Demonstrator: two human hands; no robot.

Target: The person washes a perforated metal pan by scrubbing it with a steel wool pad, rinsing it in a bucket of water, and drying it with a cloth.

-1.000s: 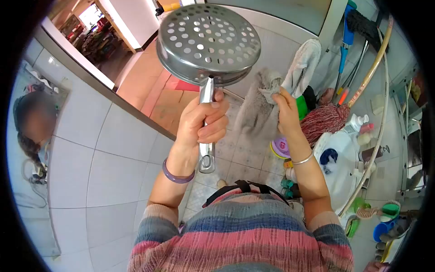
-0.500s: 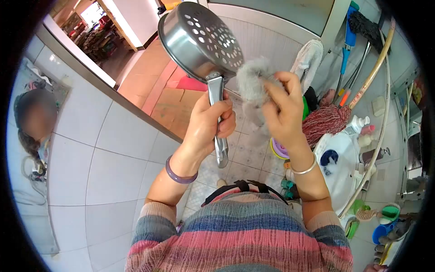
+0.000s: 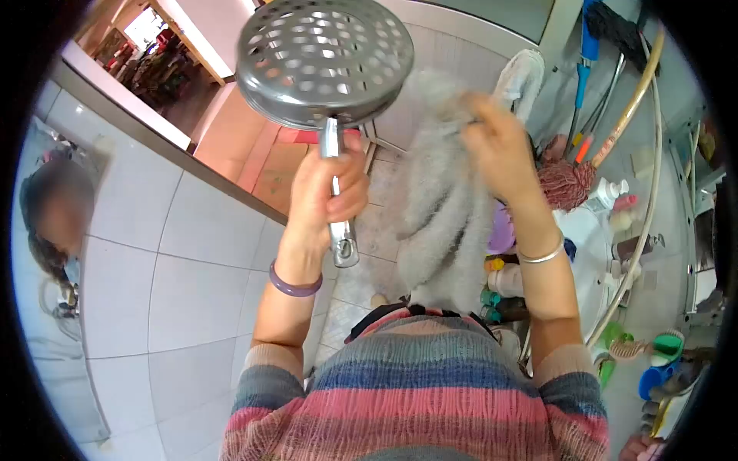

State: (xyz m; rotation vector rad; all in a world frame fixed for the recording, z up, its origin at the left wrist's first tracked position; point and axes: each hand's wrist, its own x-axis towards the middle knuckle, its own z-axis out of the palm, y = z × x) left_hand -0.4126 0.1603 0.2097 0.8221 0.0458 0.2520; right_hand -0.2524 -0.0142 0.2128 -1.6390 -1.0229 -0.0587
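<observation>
My left hand (image 3: 329, 188), with a purple bangle at the wrist, is wrapped round the handle of a metal strainer (image 3: 327, 65). The strainer's round bowl is held up at the upper left, its holed underside facing me. My right hand (image 3: 501, 146), a silver bangle at its wrist, pinches the top of a grey cloth (image 3: 446, 207). That cloth hangs down to the right of the strainer, blurred by motion, and its lower end reaches the front of the striped top. Strainer and cloth look apart.
To the right are a washbasin (image 3: 588, 269) with bottles, a red mop head (image 3: 567, 183), a pale hose (image 3: 652, 192) and several brushes. A white cloth (image 3: 521, 81) hangs behind my right hand. Tiled wall (image 3: 196, 269) and a doorway are at left; a mirror shows a person.
The strainer has turned from side-on to underside-facing and shifted left. The bunched cloth now hangs long and lower, and my right hand has moved a little right.
</observation>
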